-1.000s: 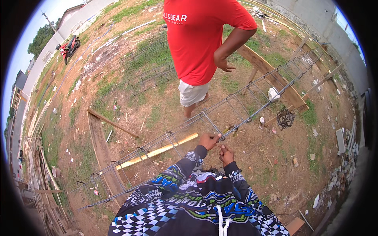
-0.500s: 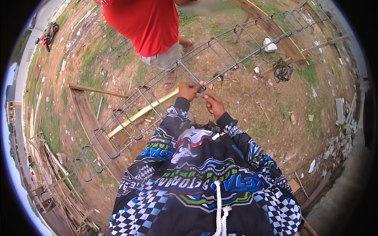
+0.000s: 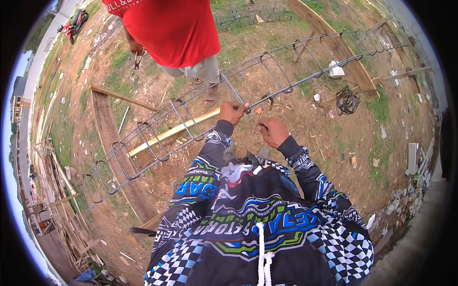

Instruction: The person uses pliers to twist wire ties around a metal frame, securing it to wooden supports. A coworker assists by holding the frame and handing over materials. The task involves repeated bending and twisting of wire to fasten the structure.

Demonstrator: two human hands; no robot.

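Landmark: the long grey steel rebar cage [image 3: 229, 102], made of straight bars and square rings, is lying raised above the brown earth and is running from lower left to upper right.
Motorbike: a red motorbike [image 3: 75, 23] is standing far to the upper left of the cage, beside a grey road.
Plank: a dark brown wooden plank [image 3: 114, 148] is lying on the ground under the left part of the cage.
Pole: a pale yellow wooden pole [image 3: 174, 132] is resting on the earth below the cage, just left of the hands.
Other person: a person in a red shirt [image 3: 171, 28] is standing on the far side of the cage; this person's hand [image 3: 136, 47] is holding a small dark metal tool [image 3: 137, 60], well apart from the cage.
Left hand: the left hand [image 3: 232, 112] is closing its fingers around a near bar of the cage, at the cage's middle.
Right hand: the right hand [image 3: 272, 131] is sitting just below that same bar, right of the left hand, with the fingers curled narrow; I cannot tell if it is holding something thin.
Wire coil: a black coil of thin wire [image 3: 347, 100] is lying on the earth below the right part of the cage.
Stone: a white stone block [image 3: 336, 71] is showing through the cage's right part.
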